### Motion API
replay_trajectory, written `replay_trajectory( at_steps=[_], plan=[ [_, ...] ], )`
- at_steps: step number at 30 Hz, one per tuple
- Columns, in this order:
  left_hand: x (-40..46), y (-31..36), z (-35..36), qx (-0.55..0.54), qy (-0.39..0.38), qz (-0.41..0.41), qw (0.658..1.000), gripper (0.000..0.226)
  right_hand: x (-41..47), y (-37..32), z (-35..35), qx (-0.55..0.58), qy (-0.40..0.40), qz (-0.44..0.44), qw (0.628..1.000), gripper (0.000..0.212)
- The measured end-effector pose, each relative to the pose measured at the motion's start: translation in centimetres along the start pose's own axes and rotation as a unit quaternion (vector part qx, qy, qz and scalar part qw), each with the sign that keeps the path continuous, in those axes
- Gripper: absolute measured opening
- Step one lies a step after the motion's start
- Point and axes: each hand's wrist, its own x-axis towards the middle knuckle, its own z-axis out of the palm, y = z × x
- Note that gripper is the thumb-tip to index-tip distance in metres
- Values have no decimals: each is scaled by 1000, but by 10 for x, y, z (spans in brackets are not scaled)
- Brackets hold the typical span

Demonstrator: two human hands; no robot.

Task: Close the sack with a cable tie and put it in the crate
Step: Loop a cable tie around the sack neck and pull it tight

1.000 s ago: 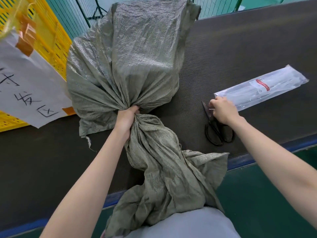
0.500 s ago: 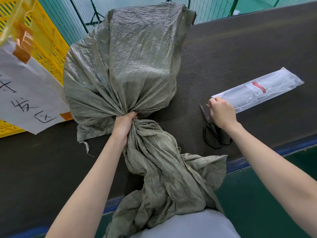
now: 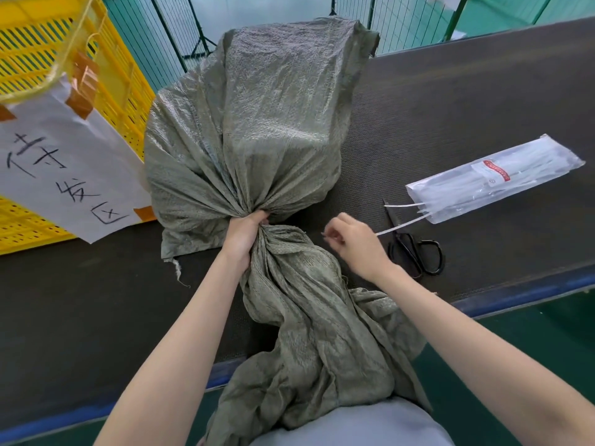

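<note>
The left hand (image 3: 246, 233) is closed tightly around the gathered neck of a grey-green woven sack (image 3: 257, 123), fingers wrapped round the bunched fabric. The right hand (image 3: 354, 244), just to the right of that neck, has its fingers curled and pinches one end of a white cable tie (image 3: 401, 226). The tie runs from the hand to the right, across the blades of the scissors (image 3: 415, 252), to the open mouth of a clear plastic packet of cable ties (image 3: 495, 178); its far end looks to be still at the packet's mouth, where two more tie ends stick out.

The filled body of the sack stands on the far side of the left hand, on a dark table (image 3: 450, 101). The loose top of the sack spills toward the near edge and over it, down against the person's grey clothing. The black-handled scissors lie flat on the table, right of the right hand and near the packet. At the far left stands a yellow slotted crate (image 3: 106, 82), touching the sack's left side, with a white sheet of paper (image 3: 64, 169) bearing handwritten characters taped over its front. Green mesh fencing stands behind the table.
</note>
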Motion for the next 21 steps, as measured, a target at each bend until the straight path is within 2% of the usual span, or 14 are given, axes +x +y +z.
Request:
replay_trajectory(
  at_steps=[5, 10, 13, 16, 18, 21],
  plan=[
    [-2, -1, -2, 8, -2, -3, 1000, 10, 9, 18, 20, -97, -89, 12, 991, 14],
    [-4, -3, -5, 10, -5, -4, 1000, 12, 10, 42, 0, -151, -111, -14, 982, 23],
    [-4, -4, -4, 9, 1, -8, 1000, 12, 9, 67, -24, -204, -120, 27, 971, 25],
    [-3, -4, -3, 8, 1, -9, 1000, 13, 11, 88, -44, -249, -167, 91, 950, 28],
    [-4, -3, -3, 10, 1, -8, 1000, 13, 12, 95, -50, -264, -182, 101, 942, 25],
    [-4, -4, -3, 14, 0, 0, 1000, 13, 15, 99, -51, -288, -175, 94, 937, 10]
  ],
)
